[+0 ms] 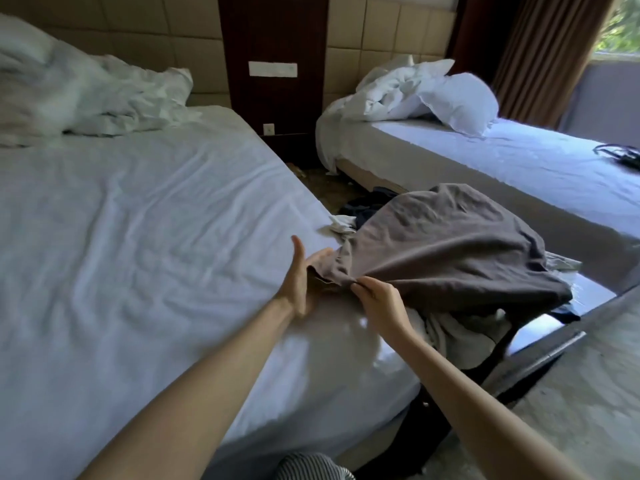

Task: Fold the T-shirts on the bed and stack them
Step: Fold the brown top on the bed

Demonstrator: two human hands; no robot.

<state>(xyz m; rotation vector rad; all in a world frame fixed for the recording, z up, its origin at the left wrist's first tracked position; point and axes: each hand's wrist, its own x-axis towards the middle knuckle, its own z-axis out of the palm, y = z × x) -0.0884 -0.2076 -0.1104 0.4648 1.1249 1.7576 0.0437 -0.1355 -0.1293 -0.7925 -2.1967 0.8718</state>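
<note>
A grey T-shirt [443,247] hangs stretched in the air off the right edge of the near bed [138,220], over a pile of clothes. My right hand [375,301] pinches its near hem. My left hand [299,275] is at the shirt's left corner, thumb raised and fingers spread; the cloth rests against the fingers, but a firm hold cannot be made out. The bed's white sheet is wrinkled and bare in the middle.
Light and dark clothes [450,330] lie on a dark chair between the beds. A crumpled duvet [79,98] sits at the near bed's head. The second bed [502,161] carries a pillow and a black object [620,155]. More clothes lie on the floor [367,202].
</note>
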